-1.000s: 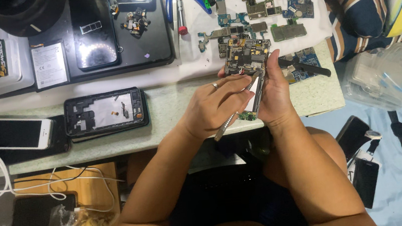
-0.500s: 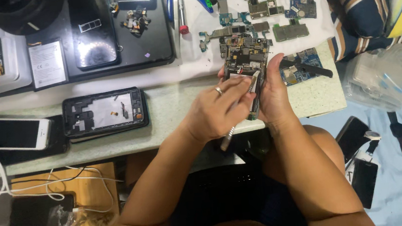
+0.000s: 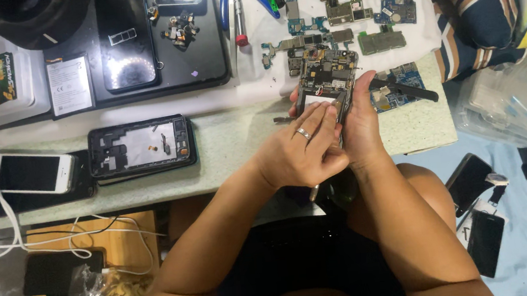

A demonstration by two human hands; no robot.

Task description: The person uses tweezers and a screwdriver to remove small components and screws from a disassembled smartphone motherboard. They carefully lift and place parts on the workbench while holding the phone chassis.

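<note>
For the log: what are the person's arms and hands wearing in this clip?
Both forearms are bare, with no sleeves, gloves, watch or bracelet visible. The left hand wears one plain silver-coloured ring on one of its fingers. The right hand shows no ring or other jewellery on the parts in view.

Both forearms are extended forward from the lap toward the front edge of the tabletop, converging near its right half. The left hand [image 3: 303,154] is laid palm down, a ring worn on one finger, its fingers curled. The right hand [image 3: 359,126] is held upright just beside it, thumb raised, the two hands touching.
</note>
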